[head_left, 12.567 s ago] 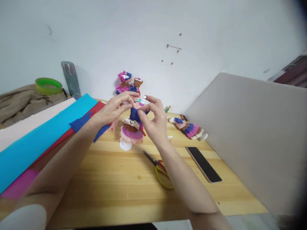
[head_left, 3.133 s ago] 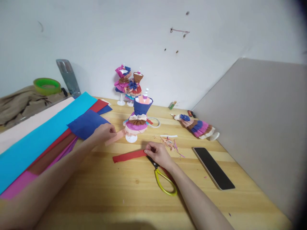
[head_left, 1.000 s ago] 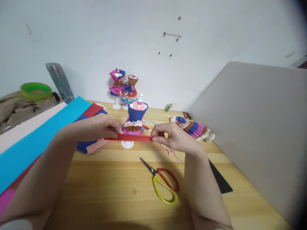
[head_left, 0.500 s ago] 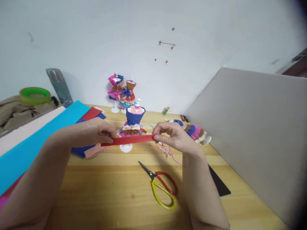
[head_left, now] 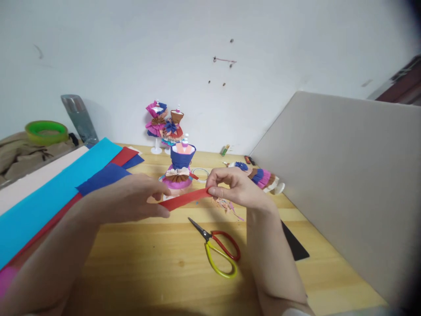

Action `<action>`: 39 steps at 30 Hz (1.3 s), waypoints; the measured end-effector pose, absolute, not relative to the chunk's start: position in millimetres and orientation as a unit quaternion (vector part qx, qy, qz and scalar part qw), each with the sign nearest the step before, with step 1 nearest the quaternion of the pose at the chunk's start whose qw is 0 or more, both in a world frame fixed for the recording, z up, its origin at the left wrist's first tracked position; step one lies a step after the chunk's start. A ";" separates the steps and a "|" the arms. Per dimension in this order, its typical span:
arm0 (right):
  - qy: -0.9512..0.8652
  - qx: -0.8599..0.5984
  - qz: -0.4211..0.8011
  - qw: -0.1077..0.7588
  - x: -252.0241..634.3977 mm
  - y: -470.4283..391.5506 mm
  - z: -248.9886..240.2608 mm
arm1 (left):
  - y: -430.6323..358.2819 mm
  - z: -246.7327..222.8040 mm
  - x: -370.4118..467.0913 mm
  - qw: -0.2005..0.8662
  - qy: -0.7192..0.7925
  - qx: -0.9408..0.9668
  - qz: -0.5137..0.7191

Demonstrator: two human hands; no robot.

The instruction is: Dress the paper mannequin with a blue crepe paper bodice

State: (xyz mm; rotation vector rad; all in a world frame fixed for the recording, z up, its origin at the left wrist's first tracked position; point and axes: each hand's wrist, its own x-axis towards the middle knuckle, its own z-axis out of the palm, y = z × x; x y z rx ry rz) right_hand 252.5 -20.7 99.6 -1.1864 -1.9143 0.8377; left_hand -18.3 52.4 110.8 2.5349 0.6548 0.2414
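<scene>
A red paper strip (head_left: pixel 186 199) stretches between my hands above the wooden table. My right hand (head_left: pixel 228 186) pinches its right end between thumb and fingers. At the strip's left end, my left hand (head_left: pixel 141 199) has its thumb and fingers apart, with the strip's end between them. Just behind the strip stands a small white mannequin with a dark blue paper top (head_left: pixel 183 157), a pleated bow at the waist and a magenta skirt. Scissors (head_left: pixel 206 237) with one red and one yellow handle lie on the table in front of the strip.
Two dressed mannequins (head_left: pixel 157 125) stand by the wall, and another (head_left: pixel 261 177) lies at right. Coloured paper sheets (head_left: pixel 95 162) cover the left side. Paper scraps (head_left: pixel 226 206) lie behind the scissors. A pale panel (head_left: pixel 345 175) rises at right; a green tape roll (head_left: pixel 46 131) sits far left.
My left hand has moved slightly right along the strip and its fingers have opened. The strip now slants down to the left. The view has shifted slightly.
</scene>
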 end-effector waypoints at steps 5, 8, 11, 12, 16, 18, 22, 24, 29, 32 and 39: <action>-0.746 -0.458 0.336 0.348 250.4 -20.7 99.6 | 34.2 105.1 8.7 0.257 0.229 0.930 0.131; -0.743 -0.449 0.344 0.357 253.7 -19.9 98.7 | 40.5 100.2 15.5 0.304 0.226 0.918 0.115; -0.746 -0.427 0.348 0.375 257.0 -18.9 97.7 | 49.3 93.4 19.3 0.370 0.248 0.891 0.088; -0.750 -0.420 0.345 0.378 257.0 -18.7 97.6 | 51.3 90.6 20.8 0.385 0.254 0.883 0.086; -0.762 -0.437 0.306 0.367 250.2 -20.5 99.7 | 52.1 80.6 27.7 0.431 0.260 0.859 0.092; -0.755 -0.460 0.292 0.365 245.8 -23.5 102.2 | 50.2 78.1 30.2 0.455 0.244 0.853 0.081; -0.751 -0.477 0.280 0.360 243.6 -30.2 106.7 | 45.9 78.6 30.7 0.460 0.190 0.863 0.086; -0.762 -0.475 0.270 0.347 245.0 -32.4 107.4 | 42.4 80.9 29.3 0.447 0.175 0.870 0.114; -0.787 -0.468 0.237 0.325 244.1 -37.6 106.2 | 29.1 88.8 27.3 0.388 0.185 0.884 0.182; -0.783 -0.464 0.249 0.330 240.1 -39.7 106.6 | 26.6 91.2 27.6 0.362 0.184 0.893 0.193; -0.754 -0.457 0.268 0.390 236.9 -39.0 109.1 | 30.0 91.1 27.7 0.460 0.157 0.862 0.143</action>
